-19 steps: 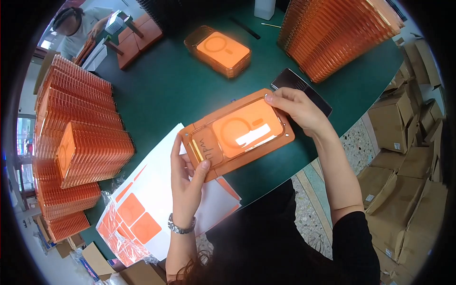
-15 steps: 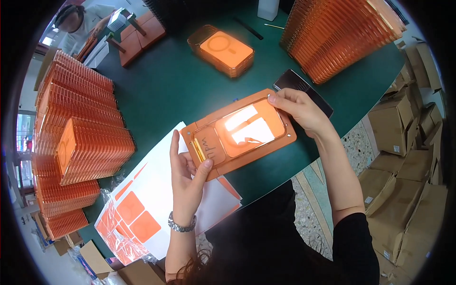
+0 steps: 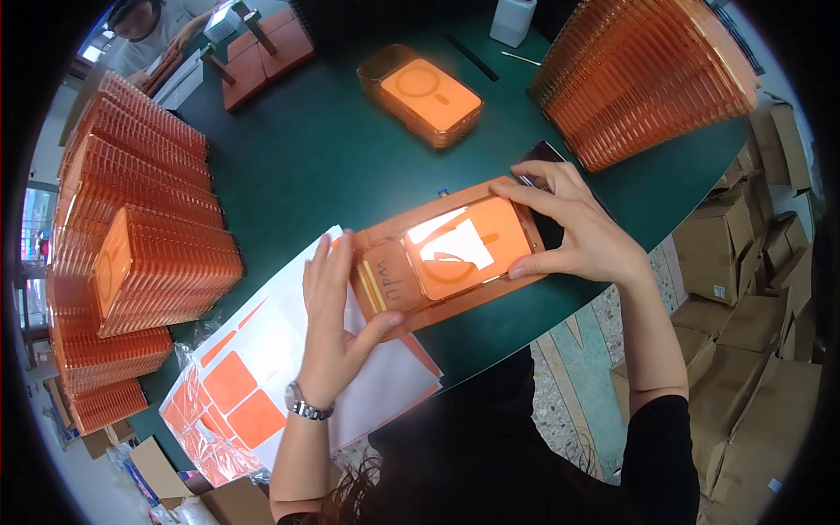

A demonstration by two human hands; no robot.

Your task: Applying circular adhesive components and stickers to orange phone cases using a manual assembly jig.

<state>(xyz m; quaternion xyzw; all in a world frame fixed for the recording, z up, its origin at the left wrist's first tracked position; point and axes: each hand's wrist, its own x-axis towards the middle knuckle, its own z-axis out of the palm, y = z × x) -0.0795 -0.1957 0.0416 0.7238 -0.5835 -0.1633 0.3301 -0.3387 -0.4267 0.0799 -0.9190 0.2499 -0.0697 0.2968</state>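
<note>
"Green tabletop [image 3: 297, 157] underneath, cartons [image 3: 722, 227] off to the right. Where's the piece being handled?"

"Between both hands: an orange panel [image 3: 507, 232] lies within an orange-brown frame [image 3: 437, 208], over its right part, so it looks already placed."

"And the fingers?"

"On the left hand [image 3: 332, 337], thumb and fingers spread wide around the frame's left end. The right hand [image 3: 591, 245] spans its right end just as broadly. Whether either grips, I can't tell."

"What's left?"

"Nearby, a white sheet [image 3: 293, 319] bears orange pieces [image 3: 230, 382]. Beyond stand a short case stack [image 3: 429, 96] and tall case stacks [image 3: 643, 83] on both sides; how many remain undone isn't clear."
</note>
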